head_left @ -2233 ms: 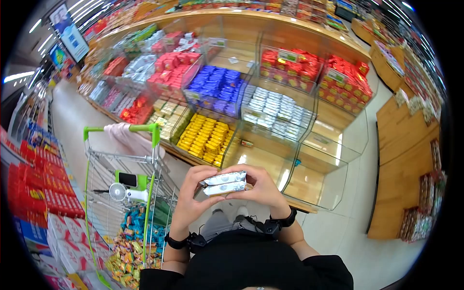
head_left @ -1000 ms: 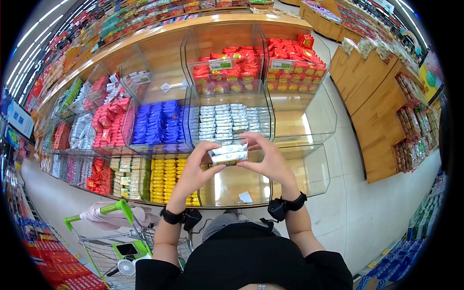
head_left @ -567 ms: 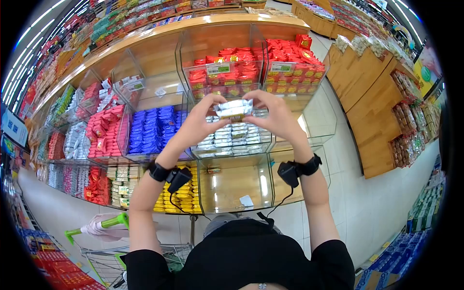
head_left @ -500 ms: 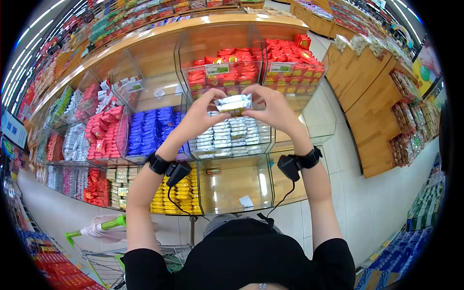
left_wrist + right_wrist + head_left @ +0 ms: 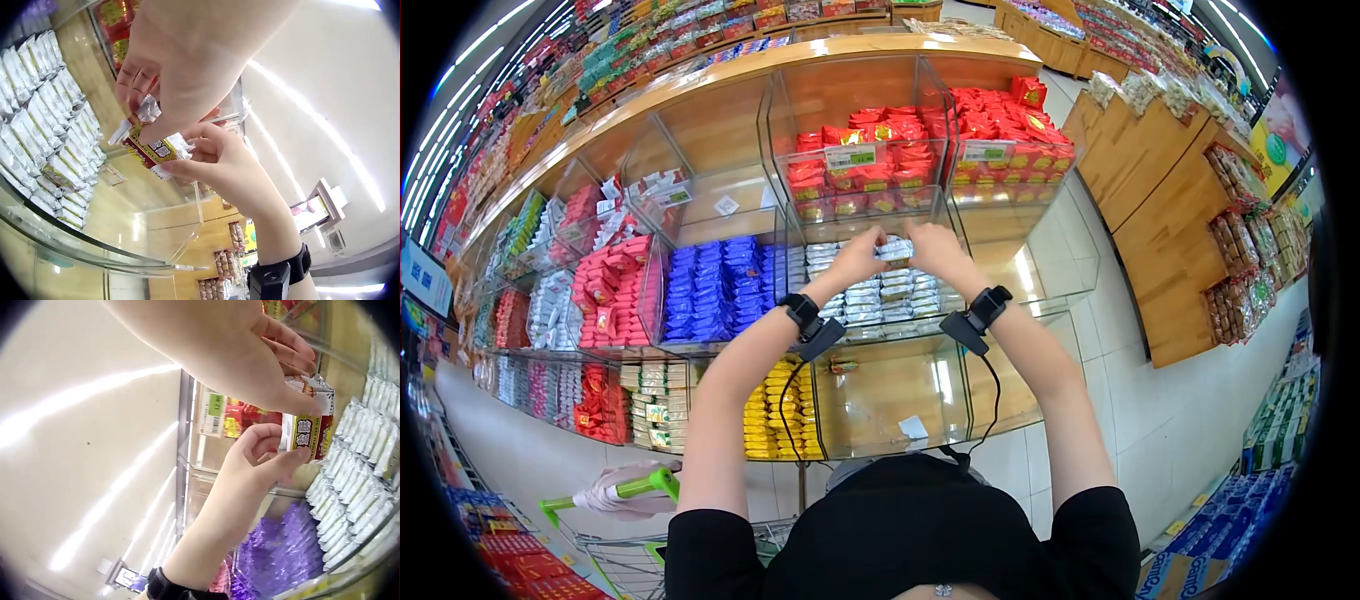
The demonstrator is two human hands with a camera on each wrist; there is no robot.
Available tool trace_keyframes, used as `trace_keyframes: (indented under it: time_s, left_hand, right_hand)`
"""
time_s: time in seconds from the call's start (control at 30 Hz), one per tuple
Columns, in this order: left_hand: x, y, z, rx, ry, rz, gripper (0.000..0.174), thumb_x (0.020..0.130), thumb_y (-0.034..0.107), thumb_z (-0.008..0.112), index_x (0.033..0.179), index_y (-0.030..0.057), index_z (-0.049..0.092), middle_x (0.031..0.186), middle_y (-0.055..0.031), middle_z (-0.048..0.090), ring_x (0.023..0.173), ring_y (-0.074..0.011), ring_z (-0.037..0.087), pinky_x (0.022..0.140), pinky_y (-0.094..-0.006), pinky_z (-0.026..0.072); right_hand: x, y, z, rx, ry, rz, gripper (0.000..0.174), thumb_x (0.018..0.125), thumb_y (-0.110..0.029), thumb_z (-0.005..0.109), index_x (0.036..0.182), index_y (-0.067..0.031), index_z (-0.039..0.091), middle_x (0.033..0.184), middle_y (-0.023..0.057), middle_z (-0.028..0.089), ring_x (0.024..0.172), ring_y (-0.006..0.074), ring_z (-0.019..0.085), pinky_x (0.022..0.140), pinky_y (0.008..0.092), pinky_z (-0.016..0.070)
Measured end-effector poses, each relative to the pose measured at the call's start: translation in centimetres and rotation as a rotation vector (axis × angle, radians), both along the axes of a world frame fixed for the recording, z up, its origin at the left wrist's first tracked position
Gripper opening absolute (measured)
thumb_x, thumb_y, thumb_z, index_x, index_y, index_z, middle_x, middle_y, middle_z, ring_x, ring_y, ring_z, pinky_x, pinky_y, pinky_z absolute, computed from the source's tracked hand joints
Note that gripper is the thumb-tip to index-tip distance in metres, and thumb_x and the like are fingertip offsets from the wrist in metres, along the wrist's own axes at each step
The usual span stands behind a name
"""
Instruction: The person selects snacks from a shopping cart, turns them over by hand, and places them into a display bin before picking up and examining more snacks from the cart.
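Both hands pinch a small stack of silver-white wrapped snack packets (image 5: 896, 250) between thumbs and fingers, one hand at each end. The left hand (image 5: 859, 257) grips the left end and the right hand (image 5: 940, 252) the right end. In the left wrist view the packets (image 5: 152, 150) show a yellow and dark red printed side. The right wrist view also shows that printed side of the packets (image 5: 310, 430). Below the hands, rows of similar silver packets (image 5: 865, 303) fill part of a clear-walled bin. The fingers partly hide the held packets.
Clear bin walls (image 5: 955, 225) stand around the hands. Blue packets (image 5: 712, 290) lie to the left, red packets (image 5: 880, 150) behind, and yellow packets (image 5: 780, 410) in front. A shopping cart (image 5: 615, 490) stands at lower left. A wooden display (image 5: 1140, 220) is at right.
The person has turned from the cart side toward the bins. Both hands have carried the packets forward over the silver-packet bin, then down closer to its rows, still gripping them.
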State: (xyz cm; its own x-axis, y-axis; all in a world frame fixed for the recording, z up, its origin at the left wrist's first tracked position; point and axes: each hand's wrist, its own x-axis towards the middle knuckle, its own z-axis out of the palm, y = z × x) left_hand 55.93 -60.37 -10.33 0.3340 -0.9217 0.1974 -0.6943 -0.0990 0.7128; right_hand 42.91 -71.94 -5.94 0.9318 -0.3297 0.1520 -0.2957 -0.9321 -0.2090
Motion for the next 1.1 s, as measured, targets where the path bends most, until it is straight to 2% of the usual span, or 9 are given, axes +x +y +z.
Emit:
trace_keyframes:
  time_s: [0.2,0.27,0.47,0.6,0.67,0.7,0.8,0.93,1.1]
  left_hand:
    - [-0.3,-0.6,-4.9,0.106,0.029,-0.040,0.041,0.057,0.011,0.069,0.092,0.0025,0.051,0.088,-0.0170,0.058,0.084,-0.0327,0.055,0.072,-0.0370,0.0443]
    - [-0.4,-0.7,-5.8,0.231,0.021,-0.070,0.043,0.056,0.015,0.073,0.091,0.0017,0.051,0.092,-0.0153,0.058,0.086,-0.0296,0.055,0.074,-0.0353,0.0437]
    - [-1.5,-0.6,-7.4,0.425,-0.007,-0.179,0.047,0.054,0.020,0.073,0.093,0.0033,0.052,0.089,-0.0160,0.059,0.085,-0.0320,0.056,0.071,-0.0379,0.0448]
    - [-2.0,-0.8,-7.7,0.555,-0.144,-0.228,0.051,0.052,0.025,0.075,0.094,0.0062,0.055,0.090,-0.0132,0.059,0.084,-0.0306,0.056,0.072,-0.0374,0.0459]
    - [-2.1,-1.2,-8.4,0.638,-0.226,-0.255,0.050,0.051,0.026,0.075,0.093,0.0058,0.057,0.089,-0.0124,0.060,0.090,-0.0310,0.054,0.074,-0.0382,0.0462]
    - [-2.2,-1.3,-8.6,0.616,-0.245,-0.265,0.046,0.051,0.025,0.074,0.090,0.0050,0.059,0.089,-0.0122,0.061,0.100,-0.0335,0.049,0.075,-0.0395,0.0464]
    - [-2.4,-1.6,-8.8,0.643,-0.277,-0.249,0.041,0.053,0.022,0.072,0.089,0.0048,0.061,0.089,-0.0126,0.061,0.105,-0.0364,0.045,0.076,-0.0413,0.0462]
    - [-2.7,-1.9,-7.8,0.647,-0.298,-0.249,0.036,0.056,0.019,0.069,0.088,0.0045,0.062,0.090,-0.0132,0.061,0.103,-0.0365,0.045,0.077,-0.0429,0.0459]
    - [-3.1,-2.3,-7.4,0.602,-0.277,-0.179,0.035,0.060,0.018,0.065,0.092,0.0048,0.060,0.093,-0.0131,0.060,0.102,-0.0340,0.046,0.077,-0.0418,0.0461]
  right_hand:
    - [0.4,0.0,-5.1,-0.021,0.112,-0.028,0.022,0.060,-0.008,0.063,0.080,-0.0016,0.057,0.080,0.0176,0.059,0.078,0.0315,0.060,0.066,0.0400,0.0492]
    - [0.3,0.3,-5.8,-0.011,0.125,-0.038,0.022,0.057,-0.007,0.066,0.078,-0.0015,0.060,0.082,0.0179,0.059,0.078,0.0312,0.060,0.067,0.0393,0.0493]
    - [0.6,0.5,-8.2,0.047,0.437,0.001,0.031,0.052,-0.008,0.073,0.081,-0.0021,0.063,0.086,0.0160,0.061,0.081,0.0291,0.060,0.069,0.0376,0.0498]
    - [0.9,1.2,-8.6,0.022,0.527,0.057,0.032,0.050,-0.010,0.075,0.080,-0.0037,0.065,0.086,0.0145,0.062,0.080,0.0279,0.061,0.068,0.0361,0.0502]
    - [1.0,1.3,-9.0,0.021,0.541,0.058,0.032,0.050,-0.010,0.076,0.079,-0.0043,0.065,0.085,0.0142,0.062,0.079,0.0279,0.061,0.068,0.0358,0.0503]
    - [1.1,1.4,-9.3,0.021,0.534,0.067,0.029,0.052,-0.011,0.075,0.078,-0.0045,0.065,0.084,0.0139,0.062,0.079,0.0280,0.062,0.067,0.0358,0.0502]
    - [1.2,1.4,-9.8,0.024,0.504,0.069,0.021,0.058,-0.013,0.070,0.077,-0.0047,0.065,0.082,0.0134,0.063,0.078,0.0280,0.062,0.066,0.0361,0.0501]
    - [1.3,0.8,-11.2,-0.005,0.433,0.044,0.015,0.069,-0.016,0.060,0.077,-0.0041,0.065,0.082,0.0141,0.063,0.078,0.0280,0.062,0.065,0.0374,0.0499]
    - [1.3,0.2,-11.0,0.021,0.473,0.042,0.016,0.071,-0.016,0.057,0.078,-0.0034,0.065,0.083,0.0155,0.062,0.079,0.0292,0.061,0.066,0.0378,0.0499]
